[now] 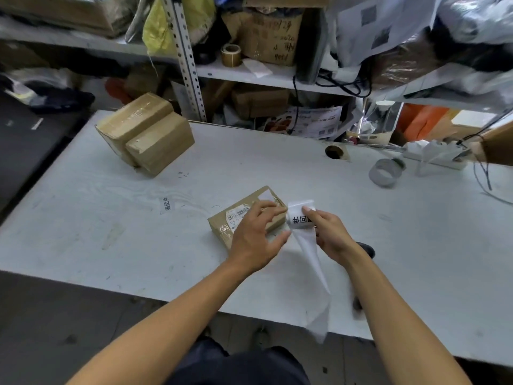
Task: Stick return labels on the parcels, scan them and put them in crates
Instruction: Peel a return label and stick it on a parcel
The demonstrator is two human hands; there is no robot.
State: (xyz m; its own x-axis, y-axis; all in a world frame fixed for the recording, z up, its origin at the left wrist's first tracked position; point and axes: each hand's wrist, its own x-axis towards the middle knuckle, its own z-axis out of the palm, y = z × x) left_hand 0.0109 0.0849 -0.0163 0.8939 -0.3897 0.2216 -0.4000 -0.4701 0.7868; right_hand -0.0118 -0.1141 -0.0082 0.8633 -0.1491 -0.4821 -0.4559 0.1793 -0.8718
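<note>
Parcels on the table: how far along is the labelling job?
Early. Nothing looks finished: the small parcel carries only its barcode sticker. In hand: the right hand pinches the label strip, the left hand reaches for its edge. Left: sticking, scanning, crating, plus the two stacked parcels.

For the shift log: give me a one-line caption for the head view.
Right hand holds label strip, left hand reaching to peel one beside small parcel on table.

**Even light, soft detail, bent edges**

The scene is lit evenly and fairly brightly from above; only faint shadows are cast on the table [361,218]. Glare is seen on plastic wrapping [472,15] at upper right. Motion blur is spread across the shelves [249,76], and straight lines are bowed near the edges.
</note>
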